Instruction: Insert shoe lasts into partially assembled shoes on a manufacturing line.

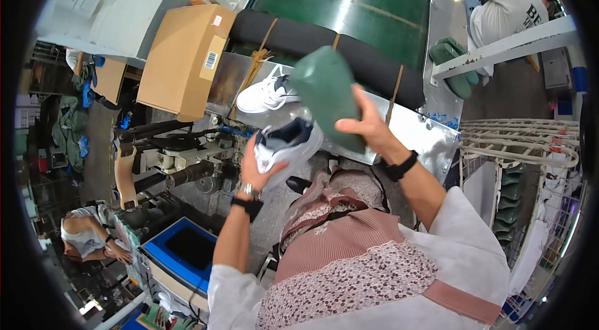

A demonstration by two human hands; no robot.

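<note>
Shoe last (326, 94) is outside the white shoe (292, 147); second shoe (264, 95) perhaps remains to do.
Left hand (253, 164) grips the white shoe, dark-lined and open, by the bench's (419, 137) near edge; right hand (368, 124) pinches the smooth green last. Second shoe, laced, lies toward the bench's left end.

A barcode label (211, 59) is stuck on the side of a brown cardboard box (165, 58), below a small white sticker (217, 20) with red marks. Large dark letters (533, 15) can be seen printed on a co-worker's pale shirt (499, 8).
</note>
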